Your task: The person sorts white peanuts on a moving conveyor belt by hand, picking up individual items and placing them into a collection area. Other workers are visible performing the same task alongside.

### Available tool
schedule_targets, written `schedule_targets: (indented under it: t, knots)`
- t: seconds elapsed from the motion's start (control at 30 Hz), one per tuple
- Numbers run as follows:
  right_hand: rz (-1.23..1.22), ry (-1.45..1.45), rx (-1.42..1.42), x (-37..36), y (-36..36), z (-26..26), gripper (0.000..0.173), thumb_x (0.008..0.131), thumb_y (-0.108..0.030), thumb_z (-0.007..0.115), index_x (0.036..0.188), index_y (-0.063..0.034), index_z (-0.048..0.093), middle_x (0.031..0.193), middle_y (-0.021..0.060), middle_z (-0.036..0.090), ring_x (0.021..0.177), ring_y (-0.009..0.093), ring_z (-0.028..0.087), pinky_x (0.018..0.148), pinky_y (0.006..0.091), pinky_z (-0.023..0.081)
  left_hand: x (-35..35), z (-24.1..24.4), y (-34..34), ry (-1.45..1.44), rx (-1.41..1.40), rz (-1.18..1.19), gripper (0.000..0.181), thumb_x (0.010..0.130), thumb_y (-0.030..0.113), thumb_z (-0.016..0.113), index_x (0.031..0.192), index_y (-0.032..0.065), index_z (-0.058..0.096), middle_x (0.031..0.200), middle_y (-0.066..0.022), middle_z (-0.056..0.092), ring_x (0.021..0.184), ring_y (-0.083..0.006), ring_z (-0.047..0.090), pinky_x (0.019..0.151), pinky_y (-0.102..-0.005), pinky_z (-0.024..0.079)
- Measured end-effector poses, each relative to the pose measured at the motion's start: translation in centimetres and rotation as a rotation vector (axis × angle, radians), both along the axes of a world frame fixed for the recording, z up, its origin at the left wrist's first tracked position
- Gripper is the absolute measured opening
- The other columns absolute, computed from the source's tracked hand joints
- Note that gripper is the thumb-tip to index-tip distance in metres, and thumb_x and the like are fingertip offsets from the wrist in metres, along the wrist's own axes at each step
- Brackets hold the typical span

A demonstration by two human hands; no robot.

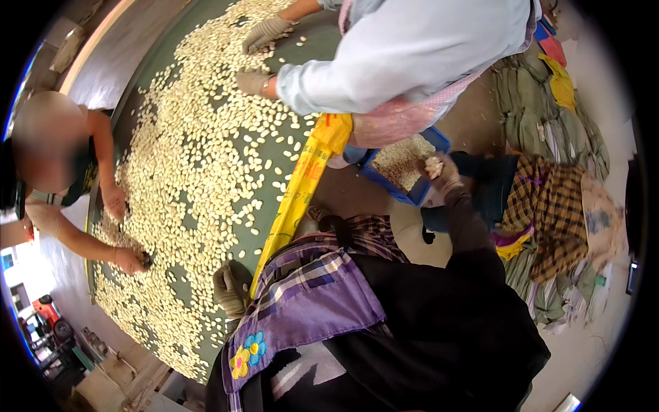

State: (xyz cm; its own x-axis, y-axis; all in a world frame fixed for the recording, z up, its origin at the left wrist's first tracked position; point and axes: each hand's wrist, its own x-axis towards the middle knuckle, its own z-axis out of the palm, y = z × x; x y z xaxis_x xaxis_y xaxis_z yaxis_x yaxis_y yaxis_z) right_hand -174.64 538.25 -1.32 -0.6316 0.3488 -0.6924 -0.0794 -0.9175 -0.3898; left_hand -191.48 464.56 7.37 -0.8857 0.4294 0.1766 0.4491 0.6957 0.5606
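Observation:
White beans (206,170) lie spread over a dark green belt-like table surface (267,221). My gloved left hand (231,291) rests at the near edge of this surface, beside the beans. Its fingers are bent, and whether they hold anything is hidden. My gloved right hand (449,177) reaches away from the table to the right, closed around a clump of pale pieces (434,167). Below and beside it, a blue plastic crate (386,185) on the floor contains pale and brownish bits (404,159). Yellow printed sheeting (296,201) wraps the table's near edge.
A co-worker in a pale blue sleeve (370,67) works beans at the top with gloved hands. Across the table, another person's hands (128,260) touch the beans. Green woven sacks (535,103) and a checked cloth (551,216) lie at the right.

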Motion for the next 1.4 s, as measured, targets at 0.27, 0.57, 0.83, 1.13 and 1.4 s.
schedule_targets:
  t: [0.27, 0.57, 0.83, 1.13, 1.4]
  knots:
    - [0.303, -0.460, 1.225, -4.7, -8.3, -1.5, 0.021, 0.099, -0.020, 0.059, 0.101, -0.0005, 0.067, 0.084, 0.0049, 0.063, 0.077, 0.019, 0.060, 0.071, 0.0308, 0.050, 1.7, 1.8, -3.4, -0.348, 0.318, 0.631, 0.016, 0.099, 0.015, 0.061, 0.107, 0.0026, 0.067, 0.099, -0.0108, 0.071, 0.092, -0.0208, 0.065, 0.085, -0.0342, 0.051]
    - [0.686, 0.528, 2.211, -25.8, -36.3, 12.2, 0.020, 0.087, -0.003, 0.064, 0.106, -0.0057, 0.067, 0.103, 0.0150, 0.068, 0.100, 0.037, 0.063, 0.090, 0.0462, 0.051, 1.2, -1.4, -10.8, -0.469, 0.412, 0.971, 0.026, 0.102, 0.024, 0.060, 0.119, 0.0051, 0.063, 0.090, -0.0127, 0.072, 0.074, -0.0162, 0.067, 0.067, -0.0332, 0.055]
    - [0.908, 0.380, 2.338, -28.4, -37.3, 9.7, 0.017, 0.088, -0.008, 0.063, 0.104, -0.0064, 0.069, 0.104, 0.0162, 0.069, 0.103, 0.037, 0.063, 0.092, 0.0462, 0.051, 0.4, 2.4, -6.5, -0.692, 0.523, 0.794, 0.024, 0.098, 0.024, 0.063, 0.109, 0.0051, 0.071, 0.083, -0.0047, 0.074, 0.075, -0.0126, 0.068, 0.067, -0.0275, 0.055]
    - [0.959, 0.233, 2.320, -29.3, -35.0, 9.5, 0.018, 0.089, -0.013, 0.062, 0.104, -0.0076, 0.070, 0.103, 0.0147, 0.070, 0.102, 0.034, 0.064, 0.092, 0.0444, 0.052, -5.8, 1.2, -2.9, -0.403, 0.370, 0.597, 0.019, 0.095, 0.021, 0.069, 0.105, 0.0054, 0.073, 0.092, -0.0108, 0.075, 0.081, -0.0193, 0.069, 0.075, -0.0335, 0.055]
    - [0.982, 0.186, 2.324, -30.1, -32.9, 10.5, 0.016, 0.088, -0.014, 0.061, 0.099, -0.0082, 0.071, 0.098, 0.0136, 0.070, 0.101, 0.034, 0.064, 0.091, 0.0448, 0.051, -13.5, 0.6, 3.9, -0.368, -0.233, 0.353, 0.017, 0.092, 0.016, 0.067, 0.105, 0.0065, 0.072, 0.107, -0.0171, 0.068, 0.091, -0.0370, 0.068, 0.082, -0.0423, 0.055]
